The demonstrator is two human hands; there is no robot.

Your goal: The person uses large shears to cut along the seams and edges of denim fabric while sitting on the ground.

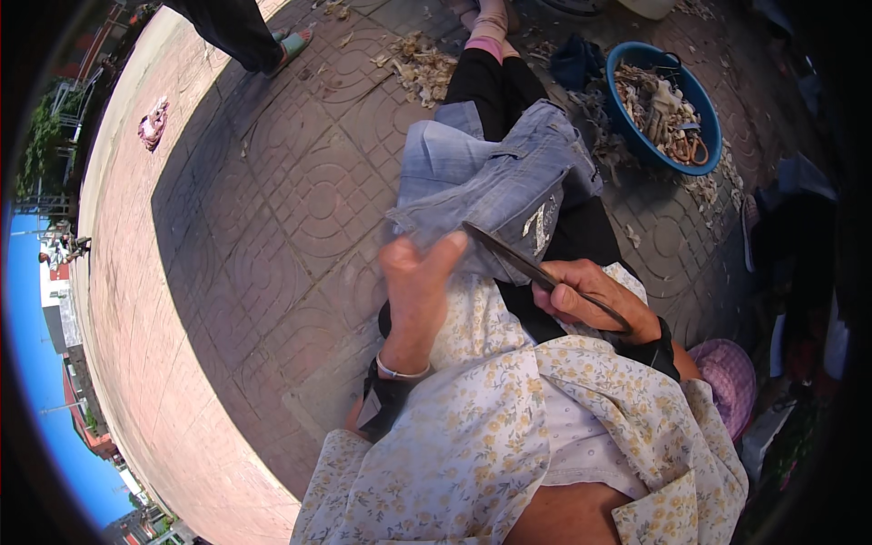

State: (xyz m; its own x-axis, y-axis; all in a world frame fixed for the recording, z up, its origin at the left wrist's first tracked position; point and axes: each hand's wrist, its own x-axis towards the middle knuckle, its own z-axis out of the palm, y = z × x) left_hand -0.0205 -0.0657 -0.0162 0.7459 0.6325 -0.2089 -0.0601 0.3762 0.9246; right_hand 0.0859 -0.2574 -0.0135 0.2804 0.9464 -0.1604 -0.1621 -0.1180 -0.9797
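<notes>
Across my lap and legs lies a faded blue denim garment (504, 186) with seams and a silvery decoration on one side. My left hand (420, 277), slightly blurred, is closed at its near left edge, with the thumb up beside the blade tip. In my right hand (590, 295) is a pair of dark metal scissors (509, 254), seen nearly edge-on. Its long blades point up and left over the denim, close to my left thumb. The handle end curves back past my right wrist.
A blue basin (619, 118) full of cloth scraps (658, 109) stands at the far right. More scraps (420, 68) litter the paving (300, 200). Another person's leg and sandal (292, 47) show at the upper left. A pink checked hat (727, 377) lies at my right side.
</notes>
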